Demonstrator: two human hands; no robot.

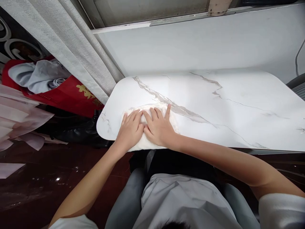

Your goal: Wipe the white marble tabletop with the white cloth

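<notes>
The white cloth (144,144) lay on the marbled white table (243,117), toward its left end and at its near edge. Both hands rested palm down on top of it, so most of it was hidden beneath the palms and fingers. It showed past the fingertips on the far side, in the gap between the two hands, as a strip to the right of the right hand (160,128), and below the wrists, where it reached the table's near edge.

The left hand (130,129) lay flat with its fingers only slightly apart, pointing away from the body. The right hand was spread wider, its little finger standing well out from the others. Neither hand pinched the cloth; the fingers lay over it. The thumbs came together between the hands, though whether they touched could not be told.

Behind the table rose a pale wall (202,44). A light curtain (81,44) hung down to the left, and beyond it sat a red bag (69,98) with grey clothes (39,74) in its mouth. Pale pink fabric (17,111) hung nearer, at the left edge.
</notes>
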